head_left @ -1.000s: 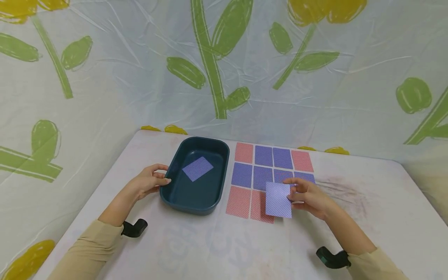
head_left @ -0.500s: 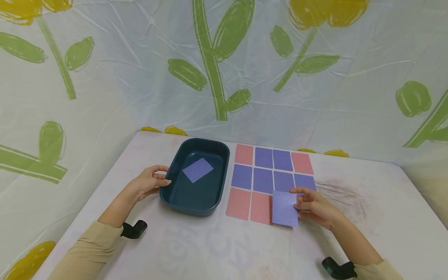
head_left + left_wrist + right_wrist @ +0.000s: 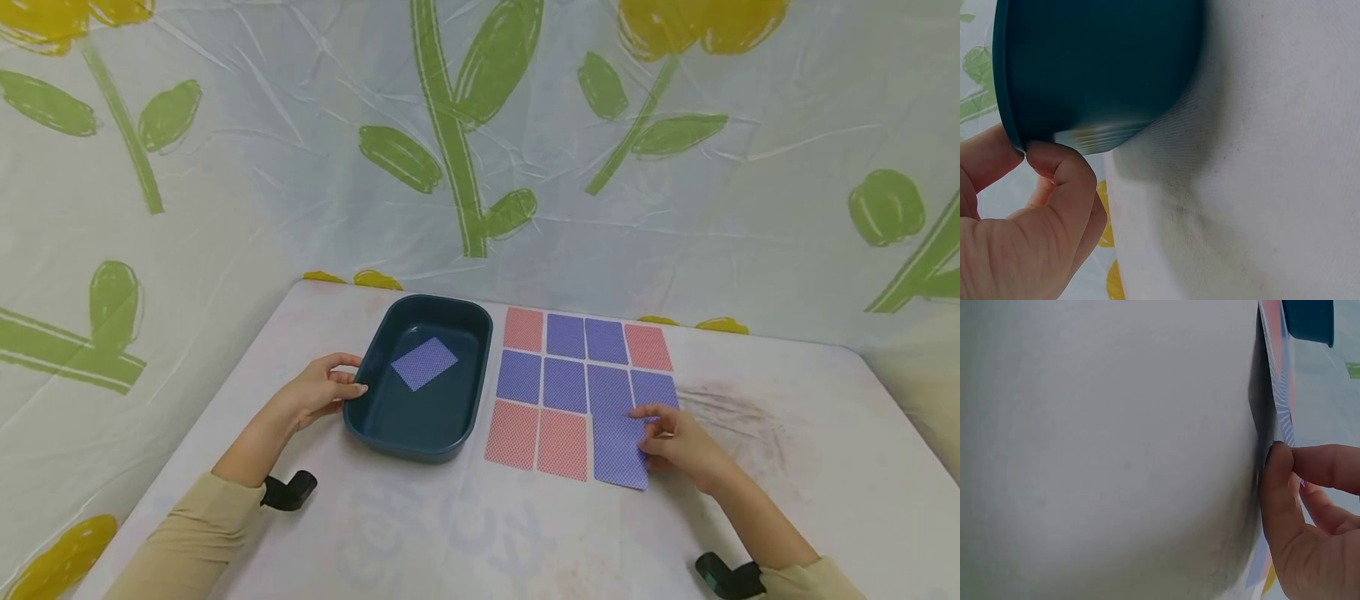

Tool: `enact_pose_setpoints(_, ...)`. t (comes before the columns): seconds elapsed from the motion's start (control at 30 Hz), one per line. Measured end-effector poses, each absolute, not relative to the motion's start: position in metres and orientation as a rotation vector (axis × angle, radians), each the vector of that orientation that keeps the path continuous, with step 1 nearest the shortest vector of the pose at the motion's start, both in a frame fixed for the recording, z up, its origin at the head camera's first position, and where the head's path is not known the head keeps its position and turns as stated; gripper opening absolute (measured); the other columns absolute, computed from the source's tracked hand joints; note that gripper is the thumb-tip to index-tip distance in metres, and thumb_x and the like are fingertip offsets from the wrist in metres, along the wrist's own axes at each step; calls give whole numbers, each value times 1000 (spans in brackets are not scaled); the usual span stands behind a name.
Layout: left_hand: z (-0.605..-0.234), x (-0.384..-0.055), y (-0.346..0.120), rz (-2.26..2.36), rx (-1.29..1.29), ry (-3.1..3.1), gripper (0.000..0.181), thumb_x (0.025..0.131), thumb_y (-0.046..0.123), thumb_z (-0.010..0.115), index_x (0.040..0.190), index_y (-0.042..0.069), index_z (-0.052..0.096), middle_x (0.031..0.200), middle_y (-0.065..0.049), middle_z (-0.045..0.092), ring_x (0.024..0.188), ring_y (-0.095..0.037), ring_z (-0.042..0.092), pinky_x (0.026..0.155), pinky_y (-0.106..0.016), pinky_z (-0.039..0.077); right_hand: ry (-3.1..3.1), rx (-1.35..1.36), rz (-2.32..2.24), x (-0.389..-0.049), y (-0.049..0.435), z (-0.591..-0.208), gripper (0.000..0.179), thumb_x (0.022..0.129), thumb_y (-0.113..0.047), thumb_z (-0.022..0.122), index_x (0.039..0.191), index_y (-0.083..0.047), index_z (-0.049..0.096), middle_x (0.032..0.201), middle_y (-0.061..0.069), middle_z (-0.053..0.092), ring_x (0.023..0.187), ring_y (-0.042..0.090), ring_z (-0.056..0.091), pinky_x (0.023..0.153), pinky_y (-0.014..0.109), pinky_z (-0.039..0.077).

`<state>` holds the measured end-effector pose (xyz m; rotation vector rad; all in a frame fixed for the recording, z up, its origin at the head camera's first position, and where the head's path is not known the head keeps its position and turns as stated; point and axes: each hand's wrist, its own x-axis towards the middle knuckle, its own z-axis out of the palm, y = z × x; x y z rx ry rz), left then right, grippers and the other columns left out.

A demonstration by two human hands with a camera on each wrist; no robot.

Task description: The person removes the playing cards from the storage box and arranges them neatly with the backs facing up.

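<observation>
A dark teal rectangular tray [image 3: 408, 429] stands on the table, one blue-backed playing card [image 3: 424, 363] lying askew inside. At its left rim my left hand [image 3: 321, 390] pinches the edge between thumb and fingers; the left wrist view shows the tray's wall [image 3: 1104, 69] above that grip. My right hand [image 3: 678, 442] pinches another blue-backed card [image 3: 618, 454] by its right edge. This card is low over the table, at the third place of the front row; in the right wrist view its edge [image 3: 1281, 406] shows a dark shadow below.
Right of the tray, cards lie in neat rows: red-backed cards [image 3: 512, 435] in front, blue-backed cards [image 3: 564, 385] in the middle row, red and blue ones at the back. A flower-printed sheet [image 3: 300, 150] hangs behind the white table [image 3: 420, 533].
My right hand has moved right and toward me, lowering its blue card from over the second red front card to the spot beside it. The left hand and tray stay put.
</observation>
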<state>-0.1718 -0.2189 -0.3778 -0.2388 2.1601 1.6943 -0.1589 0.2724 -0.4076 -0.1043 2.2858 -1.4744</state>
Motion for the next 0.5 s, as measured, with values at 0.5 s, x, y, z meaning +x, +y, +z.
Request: enact_pose_setpoints(0.5,-376,-172,-218,1668,-247,2175,53,89,5,61,134,-2,35,91,-7,49,78,-15,51,69,-27,45,2716,-200,-1079,-156,258,-408,40,76,-2,73,111,6,55,75,7,49,62,18,48,52,25,43)
